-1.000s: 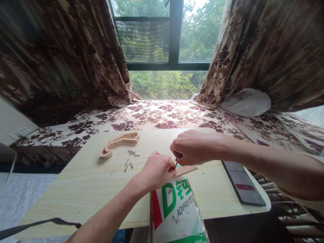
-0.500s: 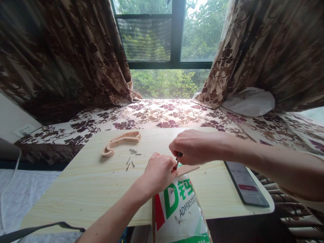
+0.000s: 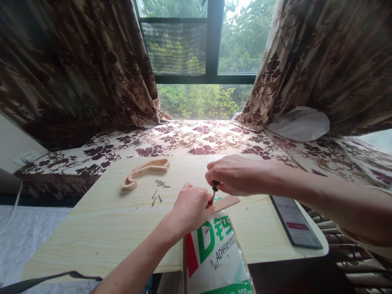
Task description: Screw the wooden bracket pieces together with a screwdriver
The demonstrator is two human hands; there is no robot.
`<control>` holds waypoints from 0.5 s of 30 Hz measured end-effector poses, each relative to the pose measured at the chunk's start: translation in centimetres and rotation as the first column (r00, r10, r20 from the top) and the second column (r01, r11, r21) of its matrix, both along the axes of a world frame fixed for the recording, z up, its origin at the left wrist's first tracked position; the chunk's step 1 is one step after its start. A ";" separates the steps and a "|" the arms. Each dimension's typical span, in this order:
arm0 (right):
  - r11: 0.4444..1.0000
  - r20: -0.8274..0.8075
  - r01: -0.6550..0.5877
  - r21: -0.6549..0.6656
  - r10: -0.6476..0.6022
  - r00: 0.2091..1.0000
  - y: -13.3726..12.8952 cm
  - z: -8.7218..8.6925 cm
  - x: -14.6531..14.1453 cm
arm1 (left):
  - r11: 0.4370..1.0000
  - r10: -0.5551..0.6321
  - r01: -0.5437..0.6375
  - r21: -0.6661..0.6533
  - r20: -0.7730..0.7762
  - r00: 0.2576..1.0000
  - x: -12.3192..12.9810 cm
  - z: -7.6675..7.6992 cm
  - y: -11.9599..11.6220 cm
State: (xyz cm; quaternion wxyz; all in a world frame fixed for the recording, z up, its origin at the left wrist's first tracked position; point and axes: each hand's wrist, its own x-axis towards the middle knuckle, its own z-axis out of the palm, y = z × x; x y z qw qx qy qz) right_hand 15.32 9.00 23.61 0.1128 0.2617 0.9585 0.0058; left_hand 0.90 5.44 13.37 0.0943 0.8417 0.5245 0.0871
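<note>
My right hand [image 3: 234, 174] is closed round the dark handle of a screwdriver [image 3: 214, 189], its metal shaft pointing down. Below it, my left hand [image 3: 194, 206] is closed on one end of a flat wooden strip [image 3: 226, 203], with fingertips close to the screwdriver's tip. Whether a screw sits under the tip is hidden by the left fingers. The strip lies over the far end of a printed cardboard piece [image 3: 220, 261] with green and red markings. Left of my hands, several loose screws [image 3: 158, 192] are scattered on the table.
A curved wooden piece [image 3: 143, 171] lies at the left on the pale wooden table [image 3: 122, 228]. A phone showing a timer [image 3: 295, 220] rests near the right edge. Behind are a floral-covered ledge [image 3: 196, 136], curtains and a white plastic bag [image 3: 301, 123].
My right hand has shifted slightly and its grip has turned, so more of the screwdriver's handle and shaft shows. My left hand stays on the wooden strip.
</note>
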 end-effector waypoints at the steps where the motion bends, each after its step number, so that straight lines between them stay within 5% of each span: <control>1: 1.000 -0.007 -0.003 0.001 0.003 1.000 0.0 -0.2 -0.1 | 1.000 -0.003 0.003 0.001 0.002 1.000 0.0 -0.1 0.0; 9: 0.997 0.090 0.064 0.049 -0.068 0.994 -0.5 0.3 -0.6 | 1.000 -0.012 0.011 0.016 0.009 1.000 0.0 0.0 0.0; 15: 1.000 0.100 -0.024 0.020 0.022 0.995 -0.7 0.6 -0.7 | 1.000 -0.012 0.012 0.016 0.016 1.000 -0.1 -0.1 0.1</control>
